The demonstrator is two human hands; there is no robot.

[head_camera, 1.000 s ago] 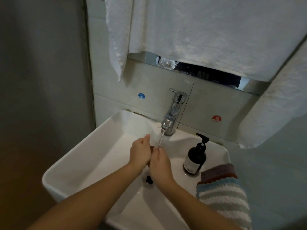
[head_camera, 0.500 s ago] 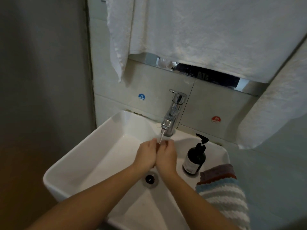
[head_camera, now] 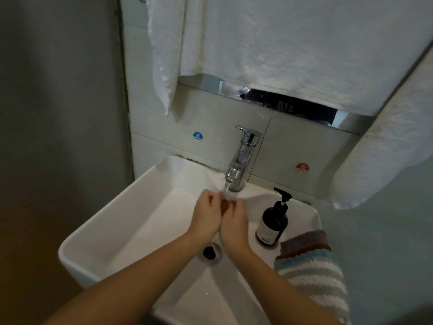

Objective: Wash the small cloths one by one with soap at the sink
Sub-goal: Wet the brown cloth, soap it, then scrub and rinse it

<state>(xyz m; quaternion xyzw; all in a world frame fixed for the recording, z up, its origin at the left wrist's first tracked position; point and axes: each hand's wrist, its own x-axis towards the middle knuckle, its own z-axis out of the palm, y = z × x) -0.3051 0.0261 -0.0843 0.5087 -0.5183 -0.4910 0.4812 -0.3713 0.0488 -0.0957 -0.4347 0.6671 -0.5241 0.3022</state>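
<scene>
Fingers of both hands were curled together under the faucet, just below its spout, where a thin stream of water fell. A small dark reddish-brown cloth was seen pinched between the left hand and the right hand, only a sliver of it showing in the gap between them; how much of it lay inside the palms could not be told. The hands were held touching along their inner edges, above the basin of the white sink and beyond its drain. To the right of the faucet, a dark pump soap bottle was stood upright on the sink's ledge. Nearer the person than the bottle, a pile of folded cloths, purple on top and blue-and-white striped below, was draped over the sink's right rim. Above the faucet, white towels were hung. Compared with half a second before, the hands had been parted slightly at the fingertips, so that the cloth was exposed, and they had been kept under the stream.
</scene>
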